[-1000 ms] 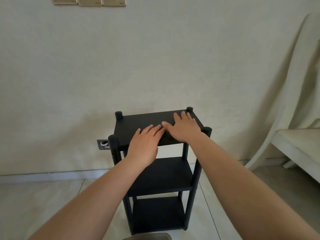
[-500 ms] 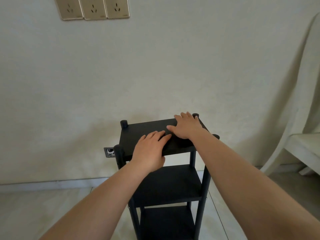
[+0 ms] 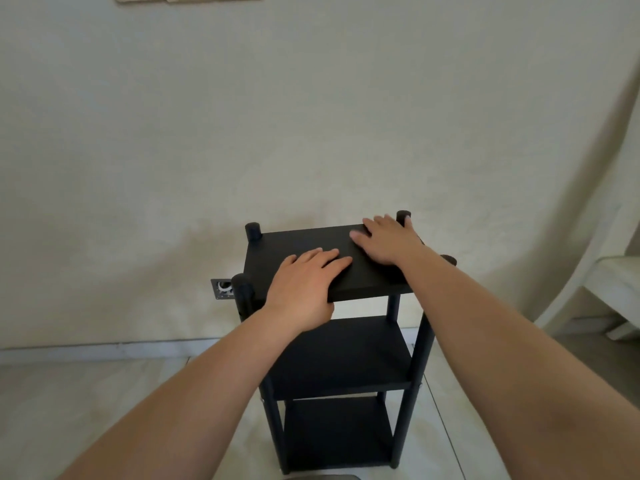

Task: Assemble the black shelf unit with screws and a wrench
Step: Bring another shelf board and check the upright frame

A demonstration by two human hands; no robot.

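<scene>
The black shelf unit [image 3: 332,341] stands upright on the tiled floor [image 3: 104,410] just in front of the pale wall [image 3: 311,116], and by the look of it the build is close to finished: three boards sit level between four round posts, with the top board [image 3: 311,258] seated below the post tops. The left hand [image 3: 304,282] lies flat on the near left part of that top board, its fingers [image 3: 325,258] straight and released, holding nothing, the heel of the hand over the front edge. The right hand [image 3: 388,240] rests flat toward the far right corner, fingers likewise spread and released, one touching the back right post [image 3: 403,216]. I judge this to be a press or steadiness check, not a fastening step. What may remain is final tightening, though no wrench and no loose screws show anywhere; small pale dots at the middle board's front joints could be screw heads, too small to be sure. The forearms cover the front left post's middle and part of the top board's right end. The bottom of the unit runs near the frame edge, where a grey object is cut off. A small dark plate [image 3: 221,289] low on the wall behind the unit is partly hidden and hard to identify
</scene>
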